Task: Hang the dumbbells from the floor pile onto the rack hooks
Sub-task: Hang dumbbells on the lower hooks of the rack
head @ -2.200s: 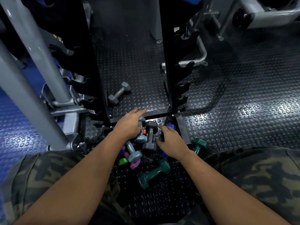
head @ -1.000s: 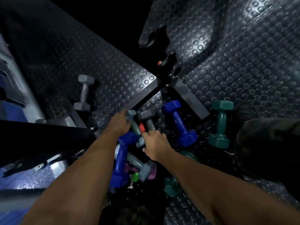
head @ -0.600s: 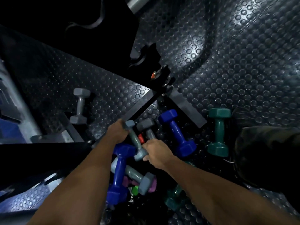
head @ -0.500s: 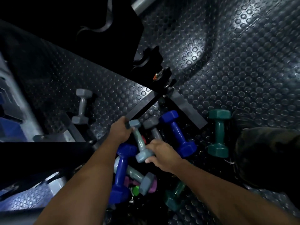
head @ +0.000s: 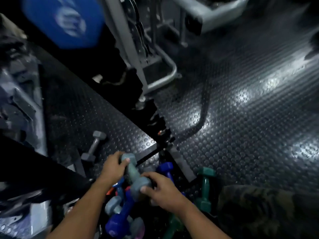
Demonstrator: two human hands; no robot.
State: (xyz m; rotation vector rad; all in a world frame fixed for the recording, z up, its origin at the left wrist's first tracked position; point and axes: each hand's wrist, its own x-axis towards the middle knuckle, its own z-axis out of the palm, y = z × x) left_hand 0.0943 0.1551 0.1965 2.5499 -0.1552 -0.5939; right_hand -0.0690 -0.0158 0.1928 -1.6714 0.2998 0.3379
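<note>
Both forearms reach forward and down over the floor pile (head: 120, 216). The left hand (head: 113, 168) curls its grip round the far head of a grey-blue dumbbell (head: 133, 175), thumb on top; the right hand (head: 163, 188) holds the near head, fingers wrapped round it. The dumbbell is blurred, tilted, and sits above the heap of blue, grey and pink weights. A green dumbbell (head: 205, 188) lies to the right, a grey dumbbell (head: 94, 146) apart on the studded floor (head: 241, 135), beside the black rack (head: 151, 116).
</note>
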